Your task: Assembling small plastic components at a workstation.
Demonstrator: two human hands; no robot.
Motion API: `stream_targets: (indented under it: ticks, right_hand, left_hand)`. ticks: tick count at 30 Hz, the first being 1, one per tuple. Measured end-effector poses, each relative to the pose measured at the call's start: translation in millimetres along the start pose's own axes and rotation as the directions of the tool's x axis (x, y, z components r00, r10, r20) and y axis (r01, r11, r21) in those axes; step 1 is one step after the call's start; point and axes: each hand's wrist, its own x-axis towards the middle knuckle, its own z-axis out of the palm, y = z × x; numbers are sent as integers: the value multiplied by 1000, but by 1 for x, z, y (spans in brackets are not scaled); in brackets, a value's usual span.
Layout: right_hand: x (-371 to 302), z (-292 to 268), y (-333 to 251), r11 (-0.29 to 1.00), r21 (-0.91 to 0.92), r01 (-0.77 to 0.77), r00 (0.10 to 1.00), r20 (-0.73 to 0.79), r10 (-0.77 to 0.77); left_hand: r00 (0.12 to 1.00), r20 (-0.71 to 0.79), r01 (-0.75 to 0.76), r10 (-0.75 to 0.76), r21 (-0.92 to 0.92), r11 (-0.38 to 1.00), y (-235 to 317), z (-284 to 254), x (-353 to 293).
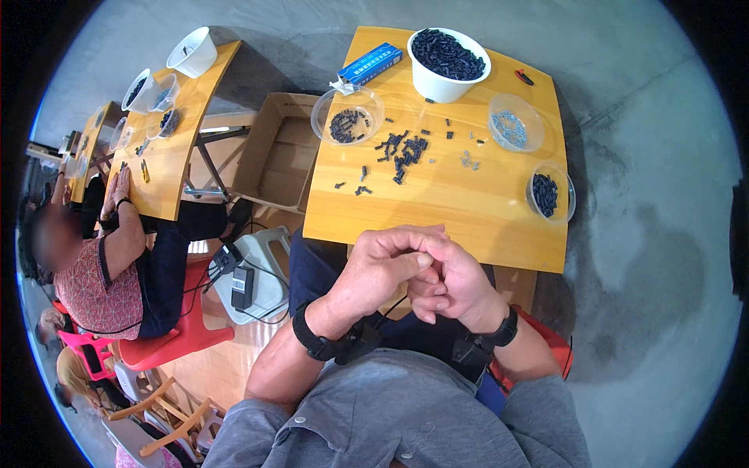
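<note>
My left hand (pixel 381 269) and my right hand (pixel 470 288) come together just in front of the table's near edge, touching each other. Both have their fingers curled in. The left thumb presses toward the fingers where the hands meet, and anything between them is hidden. Beyond them on the yellow wooden table (pixel 484 214) lies a loose pile of small black plastic parts (pixel 403 150). To its right are a few small silvery metal pieces (pixel 469 161). A clear round tub (pixel 319 118) at the left holds more black parts.
A white bucket (pixel 431 87) full of black parts stands at the back beside a blue box (pixel 374 64). On the right are a tub of silvery pieces (pixel 511 129), a tub of black parts (pixel 545 195) and a red-and-black tool (pixel 524 76). A cardboard box (pixel 269 160) and another person (pixel 97 285) are leftward.
</note>
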Motion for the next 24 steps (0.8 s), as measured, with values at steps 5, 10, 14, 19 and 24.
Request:
stream_targets:
  ticks: [5, 10, 14, 19, 24]
  right_hand:
    - [8, -1, 26, 980, 189, 60, 992, -119, -38]
    - [2, -9, 14, 997, 63, 52, 985, -170, -40]
    - [-25, -47, -31, 546, -835, 69, 637, -384, -668]
    - [-64, -106, -108, -14, -803, -596, 279, -192, -941]
    - [-75, -131, -132, -19, -566, -824, 207, -270, -940]
  left_hand:
    - [999, -40, 40, -35, 107, 993, -2, -7, 2]
    - [985, 64, 158, -158, 15, 987, -15, -14, 8]
    - [995, -17, -96, 95, -83, 992, -43, -5, 28]
    - [934, -356, 113, 44, 406, 907, -75, -55, 52]
    - [857, -509, 130, 82, 367, 921, -69, -66, 75]
